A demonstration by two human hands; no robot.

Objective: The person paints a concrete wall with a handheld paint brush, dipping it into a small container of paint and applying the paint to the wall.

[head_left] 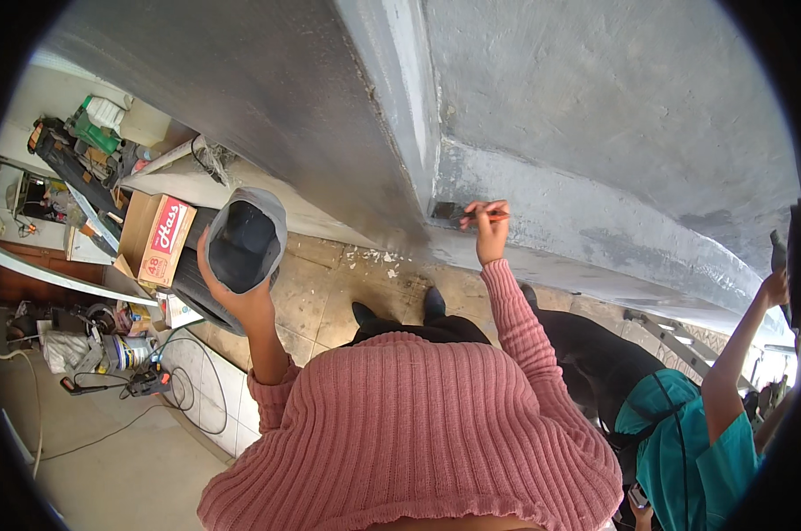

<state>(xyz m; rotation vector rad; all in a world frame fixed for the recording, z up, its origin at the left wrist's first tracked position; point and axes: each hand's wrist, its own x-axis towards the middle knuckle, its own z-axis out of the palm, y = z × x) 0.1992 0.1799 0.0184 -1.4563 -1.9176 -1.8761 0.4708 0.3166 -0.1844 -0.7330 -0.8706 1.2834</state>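
A cut-open grey container (277,221) with a dark inside is gripped in my left hand (244,301), held out at the left with its mouth facing up. My right hand (491,237) is closed around a paintbrush (447,211) with an orange handle. The dark bristles touch the inner corner of a grey ledge (542,190), where it meets an upright grey edge. Darker wet-looking patches show on the ledge near the brush. How much paint is in the container I cannot tell.
A co-worker in a teal shirt (670,425) stands close on my right, one arm raised to the grey surface. Behind them leans a ladder (670,341). At left are a cardboard box (155,237), a tyre (206,288), cables and tools (144,382).
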